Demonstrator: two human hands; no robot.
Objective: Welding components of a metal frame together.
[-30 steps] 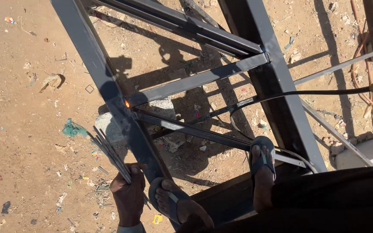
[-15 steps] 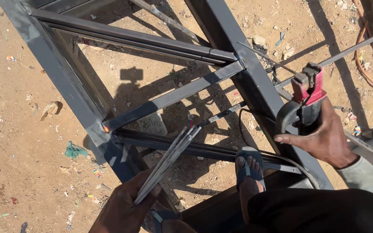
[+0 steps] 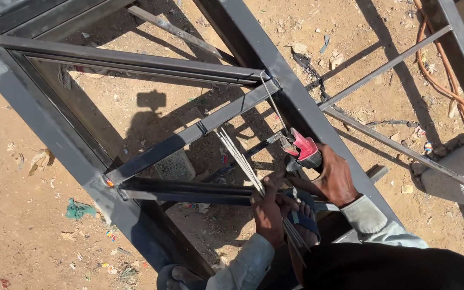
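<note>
An orange cable (image 3: 460,102) snakes over the sandy ground (image 3: 22,225) near the top right corner. A grey concrete block (image 3: 455,169) lies at the right edge, a green scrap (image 3: 79,209) and paper litter (image 3: 40,159) toward the left edge. A blue sandal (image 3: 300,219) shows near the bottom edge.

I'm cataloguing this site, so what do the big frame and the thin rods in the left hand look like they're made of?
The frame looks like steel tube and bar, dull dark grey, with a glowing orange spot at one joint. The thin rods in the left hand look like pale grey coated metal sticks, probably welding electrodes, though the coating can't be confirmed.
</note>
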